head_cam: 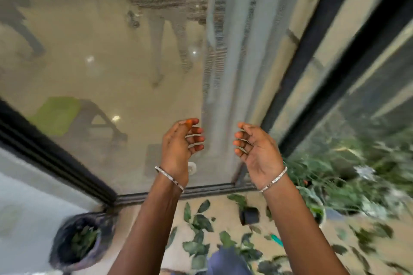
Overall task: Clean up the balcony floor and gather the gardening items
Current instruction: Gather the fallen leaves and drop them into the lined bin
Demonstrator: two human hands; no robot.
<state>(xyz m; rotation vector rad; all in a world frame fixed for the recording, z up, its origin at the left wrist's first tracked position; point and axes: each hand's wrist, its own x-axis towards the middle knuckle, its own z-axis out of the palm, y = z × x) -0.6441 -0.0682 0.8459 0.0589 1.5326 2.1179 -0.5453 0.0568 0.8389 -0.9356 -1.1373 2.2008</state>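
I can read no text, label, brand or number anywhere in my view. The small black pot (pixel 249 216) on the floor just below the mesh screen door (pixel 134 51) shows a plain side. The dark bin (pixel 78 241) at the door's lower left corner is too blurred to tell.

Soft, even daylight, no hard shadows. Small glints show through the mesh screen (pixel 100 35) at upper left. Motion blur smears the plants (pixel 357 174) at right and the bin (pixel 67 250) at lower left; the left hand (pixel 180 143) and right hand (pixel 257 148) are sharper.
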